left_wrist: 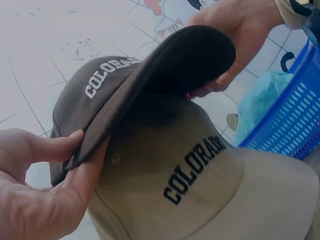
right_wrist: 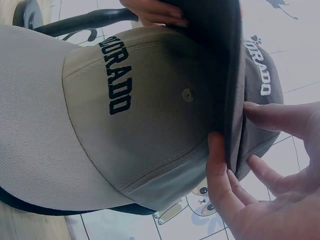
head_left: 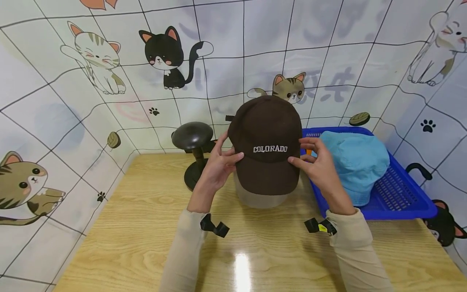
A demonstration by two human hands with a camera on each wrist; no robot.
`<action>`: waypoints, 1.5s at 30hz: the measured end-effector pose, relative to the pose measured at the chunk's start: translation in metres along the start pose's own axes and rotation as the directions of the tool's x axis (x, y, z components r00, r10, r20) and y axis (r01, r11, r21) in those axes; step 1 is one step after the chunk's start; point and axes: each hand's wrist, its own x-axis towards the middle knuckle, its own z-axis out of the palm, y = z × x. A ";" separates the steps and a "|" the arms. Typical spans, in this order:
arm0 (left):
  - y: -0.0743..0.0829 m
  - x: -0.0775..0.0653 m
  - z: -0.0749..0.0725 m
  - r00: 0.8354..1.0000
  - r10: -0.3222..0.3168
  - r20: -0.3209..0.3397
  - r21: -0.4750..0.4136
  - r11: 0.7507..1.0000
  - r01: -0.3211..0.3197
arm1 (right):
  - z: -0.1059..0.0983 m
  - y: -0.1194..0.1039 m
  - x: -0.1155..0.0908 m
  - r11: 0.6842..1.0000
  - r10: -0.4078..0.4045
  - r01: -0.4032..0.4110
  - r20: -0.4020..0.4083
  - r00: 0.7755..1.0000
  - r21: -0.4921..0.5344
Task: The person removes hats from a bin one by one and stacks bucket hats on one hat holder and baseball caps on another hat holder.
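Note:
Both hands hold a dark brown baseball cap [head_left: 268,129] with white COLORADO lettering, its brim facing me. The left hand [head_left: 219,168] pinches one side where brim meets crown, thumb on top and fingers underneath. On the opposite side the right hand [head_left: 321,168] grips the same edge between thumb and fingers. Right below the brown cap is a beige baseball cap [left_wrist: 170,160] with black COLORADO lettering; its crown reaches up under the brown brim. In the head view only the beige brim [head_left: 260,200] shows. A dark edge [right_wrist: 75,207] shows beneath that brim in the right wrist view.
A black hat stand [head_left: 193,140] with a rounded top stands left of the caps. To the right is a blue plastic basket [head_left: 412,211] with a light blue bucket hat [head_left: 354,162] in it. Cat-patterned sheeting [head_left: 226,48] rises behind the wooden table [head_left: 146,227].

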 end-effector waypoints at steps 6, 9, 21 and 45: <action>-0.005 -0.004 -0.008 1.000 -0.019 -0.020 0.024 1.000 0.020 | 0.000 0.003 0.002 0.999 0.032 -0.032 0.045 0.998 -0.017; -0.008 -0.005 -0.011 0.999 -0.035 -0.037 0.053 0.998 0.037 | 0.000 0.004 0.002 0.998 0.056 -0.055 0.072 0.996 -0.019; -0.018 -0.006 -0.018 0.993 -0.069 -0.100 0.236 0.967 0.091 | -0.004 0.012 0.005 0.984 0.133 -0.115 0.134 0.982 -0.135; -0.030 -0.002 -0.035 0.988 -0.126 -0.087 0.278 0.949 0.146 | -0.001 0.026 0.008 0.973 0.221 -0.196 0.235 0.946 -0.126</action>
